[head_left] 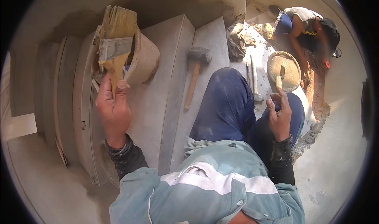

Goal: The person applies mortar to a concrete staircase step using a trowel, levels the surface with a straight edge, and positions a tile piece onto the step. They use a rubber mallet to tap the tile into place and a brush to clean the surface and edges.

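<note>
Up on the left, a broad paintbrush (115,50) is being gripped by its wooden handle between the thumb and fingers of the left hand (113,117), its bristles being pointed upward in front of a dirty bucket (147,59). Over on the right, the right hand (281,119) is being held half open, its thumb being kept apart from the fingers. Just beyond the fingertips, a trowel (278,81) is being carried by a round tub (268,69) of tan mixture (whether the trowel's handle is being touched cannot be told). Between the hands, a black-headed mallet (195,71) is being supported by a step (215,46). Near the knees, a pale rod-like tool (254,76) is being flanked by a thinner dark rod (248,74). Beyond them, a crumpled cloth (239,40) is being lit from the side, and past the tub the broken edge of the floor is being leaned over by a co-worker (302,24).
</note>
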The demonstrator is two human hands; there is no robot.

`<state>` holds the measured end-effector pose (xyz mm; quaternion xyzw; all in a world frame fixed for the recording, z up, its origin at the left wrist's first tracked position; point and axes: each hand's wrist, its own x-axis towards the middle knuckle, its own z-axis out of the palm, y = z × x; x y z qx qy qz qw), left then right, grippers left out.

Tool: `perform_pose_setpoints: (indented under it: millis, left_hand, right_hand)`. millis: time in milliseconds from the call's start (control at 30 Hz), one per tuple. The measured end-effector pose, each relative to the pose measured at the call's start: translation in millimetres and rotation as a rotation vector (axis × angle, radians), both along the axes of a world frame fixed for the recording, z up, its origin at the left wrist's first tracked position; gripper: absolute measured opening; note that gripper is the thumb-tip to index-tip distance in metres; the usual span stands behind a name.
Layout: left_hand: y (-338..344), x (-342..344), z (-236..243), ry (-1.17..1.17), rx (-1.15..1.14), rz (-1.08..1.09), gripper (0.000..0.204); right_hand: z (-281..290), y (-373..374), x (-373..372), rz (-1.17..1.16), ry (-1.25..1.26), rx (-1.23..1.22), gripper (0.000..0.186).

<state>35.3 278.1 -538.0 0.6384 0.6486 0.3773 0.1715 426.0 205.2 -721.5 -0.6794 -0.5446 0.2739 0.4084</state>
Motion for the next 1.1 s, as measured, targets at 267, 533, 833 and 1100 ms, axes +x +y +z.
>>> perform_pose_setpoints:
  millis: [267,533,833,1100]
  left_hand:
    - [-44.8,-127.2,52.3,0.661,0.036,0.460,0.045]
    - [39.8,-117.2,19.5,0.669,-0.136,0.270,0.038]
    - [110.5,-127.4,6.2,0.852,-0.344,0.130,0.038]
    - [68.2,105.3,-35.8,0.579,0.307,-0.200,0.025]
  right_hand:
    - [-1.1,-17.9,17.4,-0.077,-0.062,0.017,0.048]
    - [21.6,-23.2,96.4,-0.317,-0.478,0.194,0.037]
    - [-36.0,-126.5,230.2,-0.651,-0.646,-0.187,0.033]
    - [-154.4,-239.2,255.3,-0.552,-0.309,-0.813,0.031]
